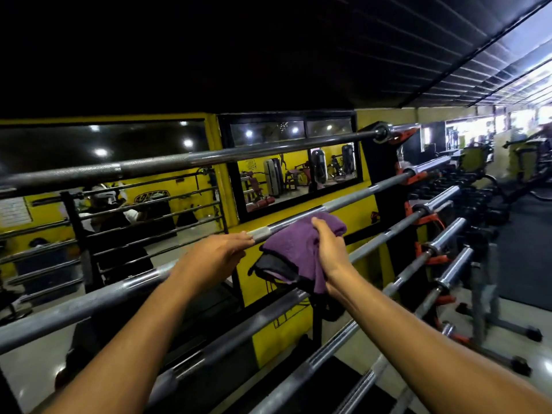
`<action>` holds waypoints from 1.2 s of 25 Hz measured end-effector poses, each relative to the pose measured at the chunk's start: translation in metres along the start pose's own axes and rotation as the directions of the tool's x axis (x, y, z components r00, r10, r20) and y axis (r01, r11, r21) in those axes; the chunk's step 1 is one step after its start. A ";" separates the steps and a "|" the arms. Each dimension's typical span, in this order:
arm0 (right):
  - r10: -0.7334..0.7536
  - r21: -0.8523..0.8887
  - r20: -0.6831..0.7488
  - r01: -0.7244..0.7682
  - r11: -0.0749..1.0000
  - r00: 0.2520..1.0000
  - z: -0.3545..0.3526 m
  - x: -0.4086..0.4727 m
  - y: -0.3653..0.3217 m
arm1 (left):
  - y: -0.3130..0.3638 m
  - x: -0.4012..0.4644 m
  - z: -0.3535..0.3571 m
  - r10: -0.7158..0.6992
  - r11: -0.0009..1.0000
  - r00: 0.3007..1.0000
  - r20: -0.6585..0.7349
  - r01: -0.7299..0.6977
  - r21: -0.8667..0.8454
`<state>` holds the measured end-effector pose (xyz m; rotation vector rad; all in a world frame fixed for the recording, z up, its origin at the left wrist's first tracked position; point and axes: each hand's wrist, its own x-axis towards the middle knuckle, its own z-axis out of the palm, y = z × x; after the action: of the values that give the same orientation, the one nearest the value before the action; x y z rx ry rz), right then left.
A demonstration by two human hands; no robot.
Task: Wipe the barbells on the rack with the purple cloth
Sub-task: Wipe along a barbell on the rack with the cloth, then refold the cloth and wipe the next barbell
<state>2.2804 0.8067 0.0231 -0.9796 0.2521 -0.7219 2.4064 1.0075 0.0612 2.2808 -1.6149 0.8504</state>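
A: Where is the purple cloth (301, 249) at this moment?

B: It is bunched over the second barbell (352, 201) from the top, near the middle of that bar. Part of it hangs down below the bar, and a dark inner fold shows at its lower left.

A: Which hand has it?

B: The right hand (330, 255). The fingers are curled over the top of the cloth and the palm presses it from the right side, so the cloth is gripped against the bar.

A: And the other hand?

B: The left hand (218, 252) is on the same barbell, just left of the cloth. Its fingers are nearly straight and the fingertips touch the bar. I cannot tell if the thumb goes under the bar.

A: How do the other bars lie?

B: One more barbell (209, 158) is above, and several lie below, all horizontal and parallel. Their right ends rest on the rack (424, 216), which has orange-red holders.

A: What is behind?

B: A yellow wall (367, 210) with mirrors (295, 177). The mirrors reflect gym machines and ceiling lights. At the far right the gym floor is dark, with more equipment there, but blurred.
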 end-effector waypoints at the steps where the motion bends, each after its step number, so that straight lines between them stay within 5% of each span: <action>1: -0.005 0.019 0.002 0.005 1.000 1.000 -0.015 -0.005 -0.008 | 0.005 -0.009 0.008 -0.035 0.999 0.998 -0.046 0.034 -0.025; 7: 0.144 -0.019 -0.075 -0.146 0.989 0.987 -0.107 -0.034 0.016 | 0.088 -0.060 0.054 -0.285 0.957 0.952 -0.113 0.275 -0.097; 10: 0.170 -0.331 -0.037 -0.173 0.928 0.985 -0.163 -0.054 0.050 | 0.142 -0.104 0.093 -0.400 0.892 0.915 0.059 0.403 -0.207; 12: 0.185 -0.600 0.150 -0.060 0.798 0.971 -0.207 -0.076 0.073 | 0.178 -0.149 0.134 -0.496 0.801 0.846 0.195 0.532 -0.274; 16: 0.423 -0.829 0.406 0.131 0.544 0.810 -0.315 -0.115 0.108 | 0.286 -0.256 0.212 -0.676 0.476 0.573 0.463 0.819 -0.319; 21: 0.768 -0.910 0.414 0.231 0.343 0.489 -0.423 -0.171 0.139 | 0.439 -0.376 0.232 -0.744 0.067 0.157 0.650 0.985 -0.161; 30: 0.929 -0.780 0.369 0.530 0.333 -0.040 -0.478 -0.318 0.177 | 0.674 -0.524 0.156 -0.729 -0.422 -0.385 0.566 0.904 0.073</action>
<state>1.8820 0.7593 -0.4238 -2.2635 -0.5963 1.1025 1.7204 1.0943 -0.4632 2.2240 0.6797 -0.5590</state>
